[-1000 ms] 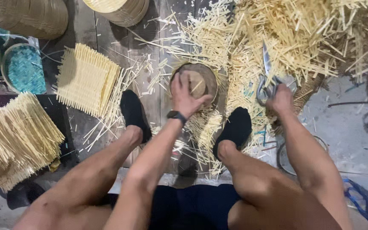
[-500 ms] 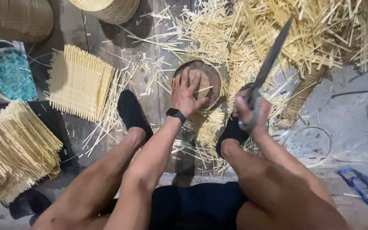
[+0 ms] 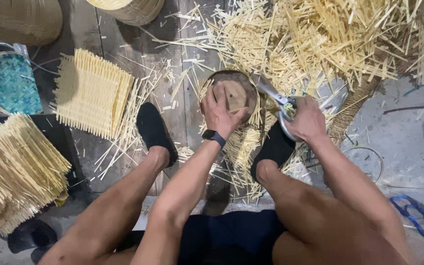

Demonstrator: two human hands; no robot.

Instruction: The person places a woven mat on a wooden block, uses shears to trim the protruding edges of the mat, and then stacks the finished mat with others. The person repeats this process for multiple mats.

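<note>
The knife [image 3: 271, 93] lies low beside the round wooden block [image 3: 231, 93], its long axis slanting, blade tip pointing up-left toward the block. Half a second ago it stood raised, tip up-right. The right hand [image 3: 307, 120] has fingers clamped on its handle; the left hand [image 3: 222, 113] presses spread fingers on the block, amid bamboo slivers [image 3: 320, 34].

soft, even light falls from above, brightest on the pale straw heap [image 3: 320, 39] and dimmer left of it over the dark floorboards. shadows stay faint, no glare shows, and the frame edges beyond the heap look slightly soft and stretched.
</note>
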